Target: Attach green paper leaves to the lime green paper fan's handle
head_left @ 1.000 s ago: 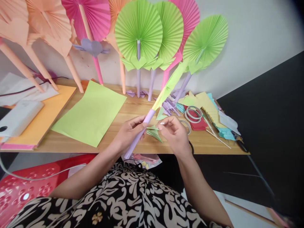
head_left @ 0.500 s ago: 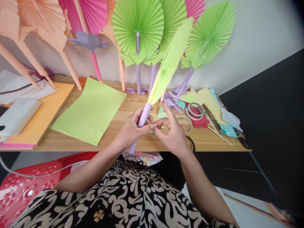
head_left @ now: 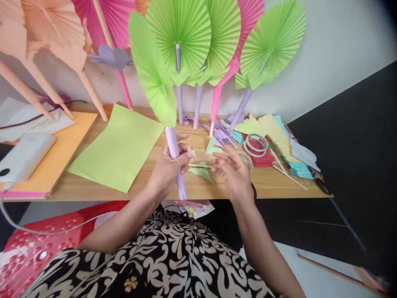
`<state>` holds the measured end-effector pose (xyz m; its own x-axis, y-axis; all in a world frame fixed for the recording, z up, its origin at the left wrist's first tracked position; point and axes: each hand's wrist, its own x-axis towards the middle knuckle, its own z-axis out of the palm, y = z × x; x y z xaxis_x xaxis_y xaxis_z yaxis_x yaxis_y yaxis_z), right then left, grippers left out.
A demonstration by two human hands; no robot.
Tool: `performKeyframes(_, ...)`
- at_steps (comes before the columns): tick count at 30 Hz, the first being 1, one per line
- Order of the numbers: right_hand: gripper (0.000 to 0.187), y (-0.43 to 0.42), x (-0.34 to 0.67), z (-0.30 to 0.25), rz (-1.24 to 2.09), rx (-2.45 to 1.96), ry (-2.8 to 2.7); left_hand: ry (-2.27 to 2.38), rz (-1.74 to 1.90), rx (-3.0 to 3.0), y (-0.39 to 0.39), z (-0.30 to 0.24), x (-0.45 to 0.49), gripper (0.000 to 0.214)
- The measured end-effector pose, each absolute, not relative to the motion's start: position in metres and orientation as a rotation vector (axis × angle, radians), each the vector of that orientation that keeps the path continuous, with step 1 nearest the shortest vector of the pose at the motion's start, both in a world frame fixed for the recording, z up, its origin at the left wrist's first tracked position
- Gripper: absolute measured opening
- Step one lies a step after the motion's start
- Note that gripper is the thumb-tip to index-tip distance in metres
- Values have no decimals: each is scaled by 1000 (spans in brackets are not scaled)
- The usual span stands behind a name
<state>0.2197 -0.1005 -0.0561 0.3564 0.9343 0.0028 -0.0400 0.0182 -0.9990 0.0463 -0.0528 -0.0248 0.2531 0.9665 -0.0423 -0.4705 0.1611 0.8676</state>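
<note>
My left hand is wrapped round the purple handle of a paper fan, which stands nearly upright over the table's front part. Its pleated light-green leaf is seen partly edge-on. A small pale bit, too small to name, shows at my left thumb tip. To the right, my right hand is held apart from the fan with loosely curled, separated fingers, and I see nothing in them. Folded green paper pieces lie on the table between the hands. Another light-green folded piece lies just beyond my right fingertips.
Finished green fans and peach fans lean on the wall. A green sheet lies left, near a white power bank on orange paper. Tape rolls and paper scraps lie right. A red chair stands below.
The fan has swung from leaning right to nearly upright, its leaf now further left. My right hand has moved away from the left hand, and its fingers have spread.
</note>
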Motion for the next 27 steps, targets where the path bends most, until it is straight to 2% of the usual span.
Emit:
performKeyframes(5, 31, -104, 202, -63, 1015, -1296, -1105, 683, 1123, 755, -54, -26, 54, 56)
performKeyframes(13, 22, -101, 185, -61, 903, -1257, -1044, 684, 1113, 727, -59, -26, 61, 70)
performKeyframes(16, 18, -102, 201, -52, 712, -1339, -1169, 715, 1071, 796, -59, -28, 57, 69)
performKeyframes(21, 13, -107, 245, -15, 205, -1505, -1598, 764, 901, 933, -55, -41, 47, 50)
performKeyframes(24, 18, -109, 255, 8, 80, -1581, -1958, 768, 849, 922, -54, -50, 45, 49)
performKeyframes(27, 26, -107, 251, 23, -86, -1620, -2296, 764, 845, 972, -56, -51, 47, 36)
